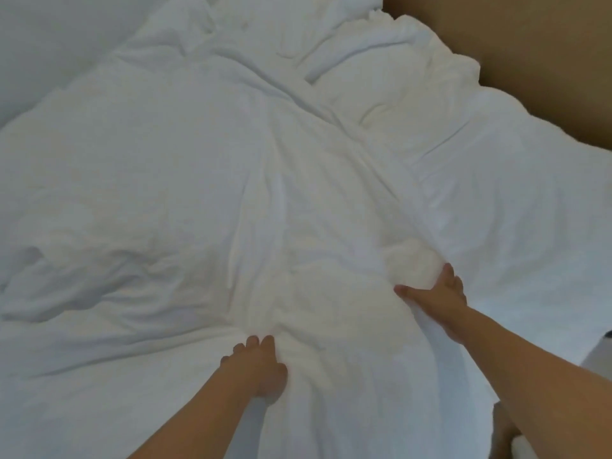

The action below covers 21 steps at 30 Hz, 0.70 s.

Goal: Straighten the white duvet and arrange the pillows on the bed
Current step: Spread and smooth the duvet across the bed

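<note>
- left hand (pixel 261 369) bunches a fold of the white duvet (pixel 198 193), fingers curled into the cloth.
- right hand (pixel 437 293) grips a puffy clump further over.
- the duvet looks soft, light and floppy, rumpled across the whole bed; i'd take its edges.
- brown floor (pixel 530 44) shows beyond; no pillows clearly visible.

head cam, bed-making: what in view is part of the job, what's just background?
Job:
white duvet, rumpled
left hand, gripping a duvet fold
right hand, gripping a bunched fold

Background:
brown floor beyond the bed

Pillows: none clearly distinguishable.
</note>
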Available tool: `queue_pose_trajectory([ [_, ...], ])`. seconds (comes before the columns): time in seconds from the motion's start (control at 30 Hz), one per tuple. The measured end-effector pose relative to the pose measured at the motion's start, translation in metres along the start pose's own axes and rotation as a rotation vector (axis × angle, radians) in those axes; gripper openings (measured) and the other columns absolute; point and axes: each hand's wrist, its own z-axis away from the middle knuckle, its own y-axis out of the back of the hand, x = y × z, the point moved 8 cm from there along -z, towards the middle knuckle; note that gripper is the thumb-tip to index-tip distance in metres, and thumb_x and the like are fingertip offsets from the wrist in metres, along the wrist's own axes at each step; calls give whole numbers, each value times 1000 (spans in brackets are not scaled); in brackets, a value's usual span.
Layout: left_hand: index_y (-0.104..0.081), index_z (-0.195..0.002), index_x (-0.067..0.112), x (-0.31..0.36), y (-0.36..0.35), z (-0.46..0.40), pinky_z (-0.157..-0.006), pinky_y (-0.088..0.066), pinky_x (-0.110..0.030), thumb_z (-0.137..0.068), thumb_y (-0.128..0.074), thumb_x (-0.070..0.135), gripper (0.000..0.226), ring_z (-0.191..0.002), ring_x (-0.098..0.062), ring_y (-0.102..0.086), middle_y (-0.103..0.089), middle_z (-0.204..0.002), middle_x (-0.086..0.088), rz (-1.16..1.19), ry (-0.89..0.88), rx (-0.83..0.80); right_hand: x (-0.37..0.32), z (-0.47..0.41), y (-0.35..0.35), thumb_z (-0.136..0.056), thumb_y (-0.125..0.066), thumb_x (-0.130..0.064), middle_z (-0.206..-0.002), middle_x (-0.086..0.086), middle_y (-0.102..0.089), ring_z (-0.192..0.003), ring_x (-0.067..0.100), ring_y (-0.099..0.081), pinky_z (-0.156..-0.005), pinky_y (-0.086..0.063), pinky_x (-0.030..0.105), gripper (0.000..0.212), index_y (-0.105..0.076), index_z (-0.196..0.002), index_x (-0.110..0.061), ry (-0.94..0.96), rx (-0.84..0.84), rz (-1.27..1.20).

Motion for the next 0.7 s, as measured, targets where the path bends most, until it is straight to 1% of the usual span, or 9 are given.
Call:
queue_pose_trajectory([
  [0.07, -37, -135, 18, 19, 0, 10, -103, -36, -43, -93, -40, 36, 46, -127, -31, -41, -40, -136, -8, -48, -44, -34, 15, 7, 2, -67, -85, -39, -151, 13, -30, -134, 35, -35, -109, -33, 45, 118, -5, -152, -16, -66, -135, -117],
  [0.13, -35, -142, 23, 36, 11, 22, -106, -36, -41, -95, -38, 35, 48, -131, -28, -41, -38, -144, -6, -52, -98, -48, 18, 23, -2, -66, -87, -29, -129, 11, -54, -113, 29, -54, -101, -42, 40, 89, -38, -137, -9, -89, -350, -145],
  [0.2, -29, -148, 26, 53, 36, 35, -108, -35, -40, -97, -37, 30, 52, -135, -25, -39, -33, -150, -2, -23, -139, 11, 10, 51, -7, -69, -83, -21, -113, 6, -58, -101, 23, -56, -93, -46, 37, 61, -46, -117, -15, -74, -498, -141],
  [0.33, -20, -152, 24, 104, 124, 67, -108, -35, -41, -100, -32, 17, 54, -134, -28, -39, -25, -155, -3, 24, -244, 304, -18, 88, 15, -66, -75, -34, -108, 1, -60, -96, 19, -58, -82, -50, 30, 49, -55, -108, -17, 190, -483, 168],
  [0.4, -17, -153, 26, 135, 172, 85, -108, -37, -41, -97, -36, 8, 62, -135, -29, -39, -18, -157, -2, 36, -304, 412, -29, 102, 38, -65, -73, -33, -105, -1, -62, -93, 18, -60, -79, -51, 30, 45, -58, -104, -20, 252, -516, 142],
  [0.47, -15, -153, 28, 167, 212, 102, -105, -40, -44, -93, -37, 4, 68, -133, -29, -39, -15, -158, 2, -27, -345, 508, -40, 110, 64, -64, -74, -25, -99, 1, -68, -92, 21, -64, -86, -54, 35, 33, -66, -96, -21, 289, -575, 53],
  [0.53, -16, -153, 27, 202, 241, 116, -104, -41, -40, -94, -37, 5, 66, -131, -27, -41, -17, -158, 2, -37, -409, 564, -56, 115, 94, -66, -74, -18, -86, -2, -70, -84, 19, -66, -80, -53, 30, 18, -69, -83, -22, 346, -604, 26],
  [0.6, -18, -154, 25, 233, 261, 124, -99, -41, -27, -98, -36, 6, 62, -129, -23, -46, -22, -158, 1, 82, -453, 566, -76, 119, 120, -67, -69, -13, -70, -6, -64, -70, 16, -61, -65, -49, 24, 10, -64, -71, -22, 433, -572, 98],
  [0.7, -21, -153, 31, 266, 281, 123, -99, -37, -23, -96, -46, 6, 67, -133, -19, -43, -24, -157, 9, 144, -487, 520, -112, 136, 143, -75, -61, -10, -70, -6, -56, -69, 17, -55, -61, -45, 23, 16, -54, -70, -23, 701, -469, 539],
])
